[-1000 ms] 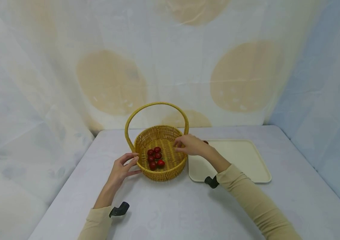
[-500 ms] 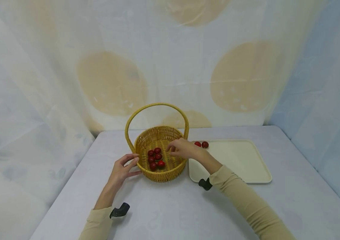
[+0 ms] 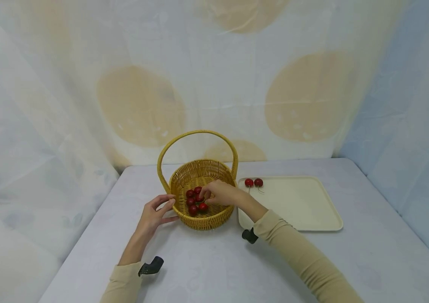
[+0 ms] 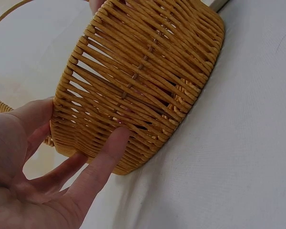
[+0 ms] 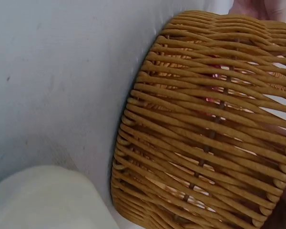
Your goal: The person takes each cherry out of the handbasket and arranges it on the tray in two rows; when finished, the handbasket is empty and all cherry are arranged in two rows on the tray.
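A round wicker basket [image 3: 203, 223] with a tall hoop handle holds several dark red cherries [image 3: 193, 209] on the left of its floor. At its left side, my left hand [image 3: 154, 214] holds the rim with thumb and fingers. The left wrist view shows a fingertip of that left hand [image 4: 47, 176] pressed on the outer wall of the woven basket [image 4: 138, 81]. My right hand [image 3: 220, 193] reaches over the right rim into the basket, thumb and fingers parted right at the cherries. In the right wrist view the basket wall [image 5: 205, 119] hides most of it.
A cream tray [image 3: 294, 206] lies just right of the basket. Two stemmed cherries [image 3: 254, 182] sit in its back left corner. The table [image 3: 199, 261] has a white cover, and patterned curtains [image 3: 218, 84] hang at the back and sides.
My right hand has moved left and slightly down from the basket's right rim to the cherries, uncovering the two on the tray. My left hand and the basket stay put.
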A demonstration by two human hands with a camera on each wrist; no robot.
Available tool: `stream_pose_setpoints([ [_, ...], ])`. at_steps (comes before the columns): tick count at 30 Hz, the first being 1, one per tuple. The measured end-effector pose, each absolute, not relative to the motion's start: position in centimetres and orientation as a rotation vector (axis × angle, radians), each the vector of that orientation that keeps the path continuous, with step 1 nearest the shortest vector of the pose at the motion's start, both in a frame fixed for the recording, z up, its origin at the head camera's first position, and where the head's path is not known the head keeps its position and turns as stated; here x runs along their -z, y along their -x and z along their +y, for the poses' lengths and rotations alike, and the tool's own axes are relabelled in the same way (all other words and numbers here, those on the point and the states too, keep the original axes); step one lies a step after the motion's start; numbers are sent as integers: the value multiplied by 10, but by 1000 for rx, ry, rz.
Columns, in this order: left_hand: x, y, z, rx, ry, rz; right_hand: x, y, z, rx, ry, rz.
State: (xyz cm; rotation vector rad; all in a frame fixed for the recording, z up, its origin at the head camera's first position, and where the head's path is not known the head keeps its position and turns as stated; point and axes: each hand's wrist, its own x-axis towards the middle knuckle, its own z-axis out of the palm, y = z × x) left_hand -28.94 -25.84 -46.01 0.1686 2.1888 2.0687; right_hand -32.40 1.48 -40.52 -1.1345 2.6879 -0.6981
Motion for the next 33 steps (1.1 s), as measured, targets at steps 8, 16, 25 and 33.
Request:
stream_pose_setpoints([
  [8,458,290,-258,-2066,-174,2193,411,323,9,640,1049,2710],
  [16,459,289,-259,-2071,-170,2180,409,316,6,609,1038,2682],
  [25,460,289,-258,-2063,-182,2195,410,316,3,532,1004,2675],
  [33,460,289,-258,-2073,-171,2181,408,314,0,466,994,2688],
])
